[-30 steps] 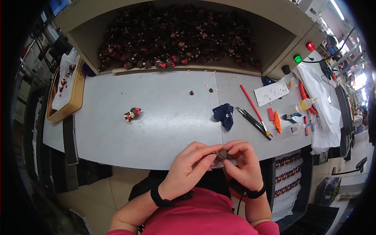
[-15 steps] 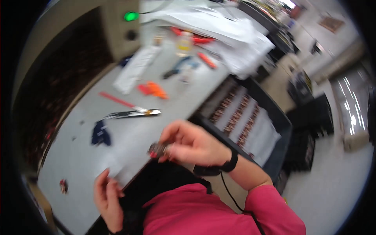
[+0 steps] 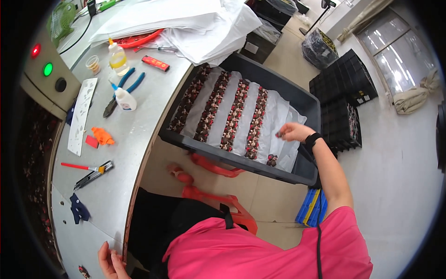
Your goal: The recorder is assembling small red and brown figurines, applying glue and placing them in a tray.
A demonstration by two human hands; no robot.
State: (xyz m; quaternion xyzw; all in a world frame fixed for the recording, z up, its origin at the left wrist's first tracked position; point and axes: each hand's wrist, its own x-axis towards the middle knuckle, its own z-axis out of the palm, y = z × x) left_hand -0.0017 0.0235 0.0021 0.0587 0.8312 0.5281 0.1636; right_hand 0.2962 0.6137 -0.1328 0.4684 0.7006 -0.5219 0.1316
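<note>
My right hand is stretched over the right part of a dark grey plastic crate. Its fingertips pinch a small dark figurine, mostly hidden by the fingers. Below that hand, one brown and red figurine stands alone on white paper at the crate's near side. Rows of similar little figurines fill the left of the crate, with white paper between them. Down at the table's near edge, my left hand is partly cut off, its fingers loosely bent, apart and holding nothing. Another small figurine lies left of it.
On the grey table lie blue-handled pliers, glue bottles, a red-handled brush, a utility knife and an orange scrap. Black crates stack beyond. Under the crate is a red stool.
My right hand has carried the small figurine from beside the table edge out over the crate. The view has swung right, and my left hand now sits lower in it.
</note>
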